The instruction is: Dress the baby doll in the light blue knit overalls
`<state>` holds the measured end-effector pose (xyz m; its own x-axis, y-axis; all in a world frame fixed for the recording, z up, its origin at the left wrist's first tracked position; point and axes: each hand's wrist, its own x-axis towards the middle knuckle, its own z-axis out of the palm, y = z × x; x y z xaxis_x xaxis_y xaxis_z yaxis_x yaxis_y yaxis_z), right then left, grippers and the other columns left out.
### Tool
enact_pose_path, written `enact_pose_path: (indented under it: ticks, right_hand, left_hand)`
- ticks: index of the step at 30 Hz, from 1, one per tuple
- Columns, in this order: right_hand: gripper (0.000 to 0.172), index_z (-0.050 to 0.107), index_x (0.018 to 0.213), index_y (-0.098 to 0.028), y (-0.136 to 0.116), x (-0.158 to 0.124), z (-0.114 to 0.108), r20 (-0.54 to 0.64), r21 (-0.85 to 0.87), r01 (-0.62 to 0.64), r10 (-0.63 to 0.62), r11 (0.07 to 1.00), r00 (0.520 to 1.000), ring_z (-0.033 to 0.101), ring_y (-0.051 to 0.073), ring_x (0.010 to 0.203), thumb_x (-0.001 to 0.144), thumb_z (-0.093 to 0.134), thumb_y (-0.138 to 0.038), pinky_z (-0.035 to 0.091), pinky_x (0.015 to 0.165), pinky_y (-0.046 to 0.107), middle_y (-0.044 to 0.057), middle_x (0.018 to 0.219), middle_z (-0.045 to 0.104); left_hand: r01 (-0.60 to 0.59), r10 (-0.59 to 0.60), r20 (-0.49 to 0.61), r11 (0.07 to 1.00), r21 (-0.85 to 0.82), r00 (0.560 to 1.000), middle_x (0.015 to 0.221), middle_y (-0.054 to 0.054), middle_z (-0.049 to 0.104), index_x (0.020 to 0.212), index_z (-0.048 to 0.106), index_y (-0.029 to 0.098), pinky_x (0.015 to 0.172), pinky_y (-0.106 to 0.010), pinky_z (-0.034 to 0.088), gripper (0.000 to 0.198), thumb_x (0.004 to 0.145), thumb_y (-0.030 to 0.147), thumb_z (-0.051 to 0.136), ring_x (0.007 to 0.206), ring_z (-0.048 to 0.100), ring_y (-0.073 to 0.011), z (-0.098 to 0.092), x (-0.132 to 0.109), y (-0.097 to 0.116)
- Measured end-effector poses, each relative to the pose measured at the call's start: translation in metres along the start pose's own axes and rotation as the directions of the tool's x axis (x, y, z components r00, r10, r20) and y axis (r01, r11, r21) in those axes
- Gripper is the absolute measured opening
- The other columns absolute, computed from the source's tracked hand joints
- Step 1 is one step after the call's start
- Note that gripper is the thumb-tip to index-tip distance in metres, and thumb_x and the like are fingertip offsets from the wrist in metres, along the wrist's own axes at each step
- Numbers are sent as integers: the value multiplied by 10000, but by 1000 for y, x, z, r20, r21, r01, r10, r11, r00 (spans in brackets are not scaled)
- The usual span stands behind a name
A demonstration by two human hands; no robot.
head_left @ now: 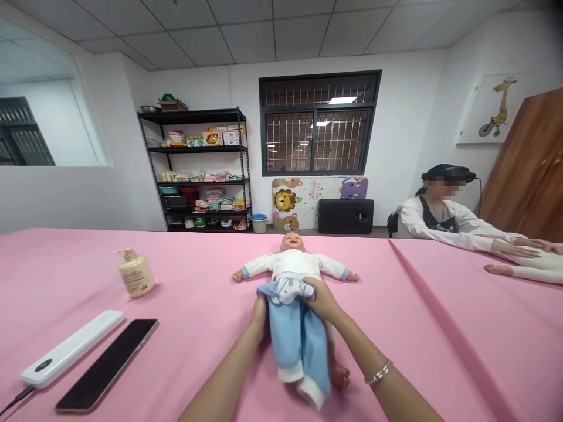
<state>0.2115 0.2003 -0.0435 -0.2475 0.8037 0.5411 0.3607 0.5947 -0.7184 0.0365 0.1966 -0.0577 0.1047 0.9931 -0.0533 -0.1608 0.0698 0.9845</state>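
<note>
A baby doll (295,264) in a white long-sleeved top lies on its back on the pink table, arms spread, head away from me. Over its lower body I hold up a pair of light blue baby trousers (285,328) with white cuffs and a white patterned patch at the waist. My left hand (260,313) grips the waistband's left side, its fingers mostly behind the cloth. On the right side of the waistband, my right hand (322,300) is closed on the fabric. One bare doll foot (340,375) shows beside the trouser legs; the other is hidden.
On the left of the table (189,351) are a pump bottle (136,274), a white device with a cable (73,349) and a smartphone (108,366). At far right, a co-worker (440,217) has hands on another doll (541,266). A shelf rack (200,149) stands behind.
</note>
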Motion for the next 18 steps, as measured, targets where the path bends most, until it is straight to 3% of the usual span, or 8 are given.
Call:
enact_pose_path:
  ticks: [3,5,9,12,15,18]
  right_hand:
    - [191,575,796,-108,26,5,4,-3,12,-74,74,997,997,530,190,769,646,460,-138,407,707,284,64,821,595]
    - [224,572,849,-115,38,2,10,-5,47,-110,110,993,994,540,194,797,659,458,-143,415,732,288,67,861,602]
    - [356,574,1010,-147,44,-4,15,-36,-6,-133,132,991,991,544,196,900,684,431,-149,420,794,301,55,984,597]
    - [455,546,1128,-163,42,-4,14,9,-21,-111,111,994,994,517,191,1005,690,429,-138,399,897,311,53,1085,568]
    - [498,532,1174,-166,40,-3,14,78,-39,-120,123,992,989,496,220,1054,679,488,-165,377,952,342,59,1141,540]
    - [533,523,1191,-175,35,-3,16,160,7,-147,144,989,976,519,234,1010,662,577,-218,396,935,354,55,1105,560]
  left_hand:
    - [68,-68,4,983,-170,998,1017,-105,624,1080,548,89,837,-344,472,394,872,358,348,953,586,-255,-7,11,-18]
    - [0,8,49,984,-178,999,1169,-125,559,1139,526,109,940,-358,419,388,789,274,489,1072,529,-255,-10,17,-24]
    - [-267,252,186,962,58,950,1397,-97,315,1261,455,160,1098,-357,201,582,714,246,633,1297,265,-241,-14,23,-25]
    - [-378,326,248,903,204,912,1443,-58,206,1239,487,184,1122,-369,108,522,753,333,604,1338,140,-231,-13,26,-24]
    - [-411,339,293,881,234,894,1439,-36,221,1186,532,202,1124,-389,103,448,775,379,556,1336,152,-229,-12,31,-27]
    - [-418,367,245,885,204,897,1342,-77,408,1171,533,169,1105,-399,184,450,791,408,509,1267,322,-239,-12,35,-31]
